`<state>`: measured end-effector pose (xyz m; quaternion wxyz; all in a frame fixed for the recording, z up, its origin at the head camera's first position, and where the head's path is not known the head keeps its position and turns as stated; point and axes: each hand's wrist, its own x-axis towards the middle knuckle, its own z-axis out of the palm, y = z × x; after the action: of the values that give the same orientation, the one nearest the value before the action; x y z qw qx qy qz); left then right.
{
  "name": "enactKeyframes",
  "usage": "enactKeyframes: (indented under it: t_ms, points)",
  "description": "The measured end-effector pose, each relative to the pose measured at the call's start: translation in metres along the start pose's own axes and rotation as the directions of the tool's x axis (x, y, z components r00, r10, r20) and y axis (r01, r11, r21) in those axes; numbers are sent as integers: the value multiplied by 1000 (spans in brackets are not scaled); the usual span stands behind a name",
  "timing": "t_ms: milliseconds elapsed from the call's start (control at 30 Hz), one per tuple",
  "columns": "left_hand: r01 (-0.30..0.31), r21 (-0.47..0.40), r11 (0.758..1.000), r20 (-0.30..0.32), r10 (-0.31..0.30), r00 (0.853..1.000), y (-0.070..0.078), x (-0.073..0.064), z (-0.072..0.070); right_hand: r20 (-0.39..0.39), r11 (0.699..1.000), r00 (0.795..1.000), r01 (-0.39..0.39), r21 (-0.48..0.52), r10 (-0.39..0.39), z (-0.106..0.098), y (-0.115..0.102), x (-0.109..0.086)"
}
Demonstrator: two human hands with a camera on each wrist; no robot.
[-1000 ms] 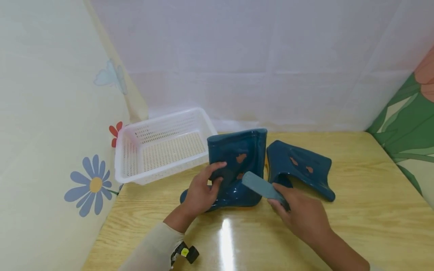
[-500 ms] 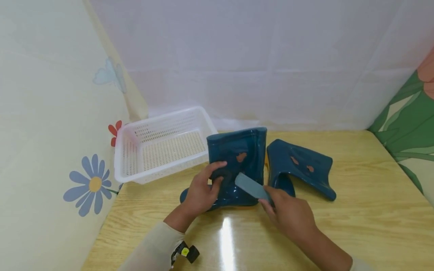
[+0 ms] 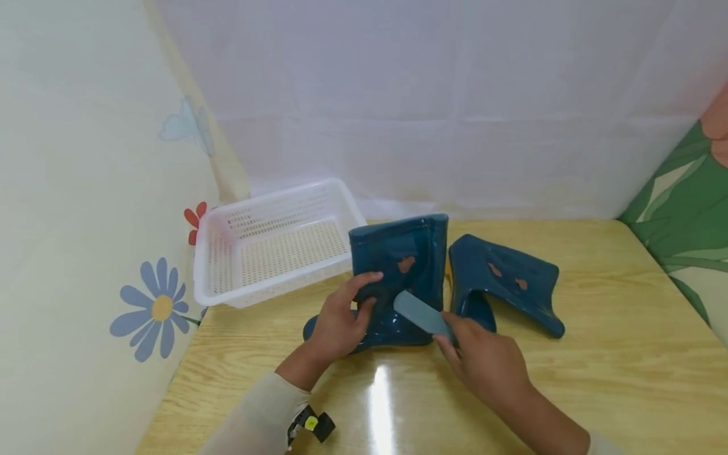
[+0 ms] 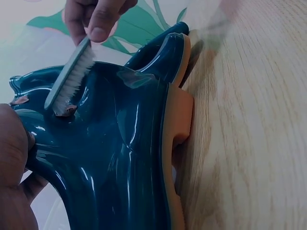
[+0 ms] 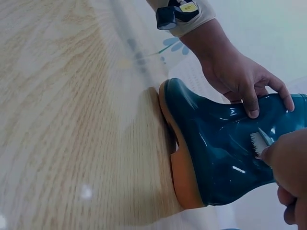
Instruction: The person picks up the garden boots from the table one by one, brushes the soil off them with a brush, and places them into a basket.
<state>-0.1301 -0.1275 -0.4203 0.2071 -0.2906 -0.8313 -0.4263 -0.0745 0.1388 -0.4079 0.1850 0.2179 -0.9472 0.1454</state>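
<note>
A glossy teal rain boot (image 3: pixel 418 240) with an orange sole (image 4: pixel 178 115) stands upright on the table, toe to the left. My left hand (image 3: pixel 339 319) grips its shaft from the front, thumb on the near side. Brown stains (image 3: pixel 406 264) mark the shaft. In my right hand (image 3: pixel 491 360) is a grey-green scrub brush (image 3: pixel 422 314), pinched by its handle. Its white bristles (image 4: pixel 76 79) lie against the boot over a brown stain, as the left wrist view shows. The right wrist view shows the brush (image 5: pixel 260 141) on the boot's side, below my left fingers.
Right of the held boot, a second teal boot (image 3: pixel 512 278) with two brown stains stands with its shaft slumped over to the right. A white perforated plastic basket (image 3: pixel 273 284) sits at the back left of the wooden table (image 3: pixel 625 354). Cloth backdrops surround the table.
My right hand has moved a little left with the brush, bringing it further over the boot and its lower stain. My left hand and the boots stay put.
</note>
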Motion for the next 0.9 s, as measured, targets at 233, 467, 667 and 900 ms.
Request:
enactKeyframes:
  t_ms: [233,467,667,900]
  points:
    - [11,1,1000,5,-11,1000,2,1,0,-28,999,999,35,12,-34,-1,-3,-1]
    - [34,4,999,16,-34,999,3,1,1,16,1000,1000,3,-31,-2,-1,-4,0]
    - [35,-16,999,17,-34,999,3,1,0,30,999,1000,5,-38,-4,-4,-3,-3]
    - [31,-19,999,9,-31,999,4,1,1,-43,1000,999,22,-2,-22,-2,-2,0]
